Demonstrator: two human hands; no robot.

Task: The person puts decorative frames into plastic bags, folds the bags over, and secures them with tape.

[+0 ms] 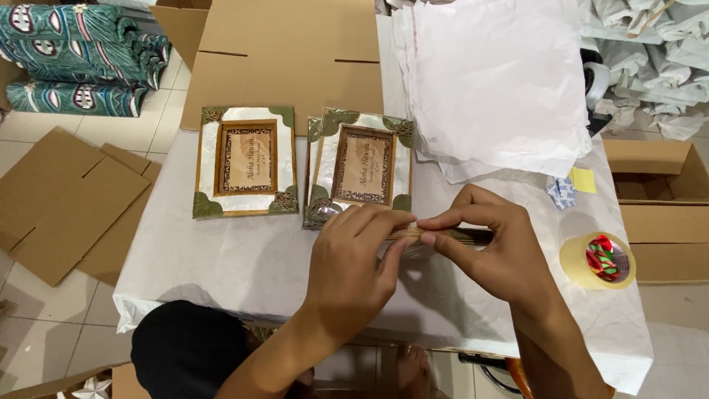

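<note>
We are looking down at the paper-covered table (pixel 244 273), and both hands are meeting at the centre. The left hand (pixel 354 270) and the right hand (pixel 495 247) are pinching a thin wooden strip (pixel 443 235) between fingertips and thumbs. The strip is lying level, its long axis running from nine o'clock to three o'clock, with the dark far end poking out toward three o'clock past the right fingers. Just at twelve o'clock of the left hand a shell-faced picture frame (pixel 361 167) is lying, and a second frame (pixel 246 161) is sitting at ten o'clock. A stack of white paper sheets (pixel 502 81) is spreading at one o'clock, and a tape roll (pixel 600 260) is resting at three o'clock, near the table edge.
</note>
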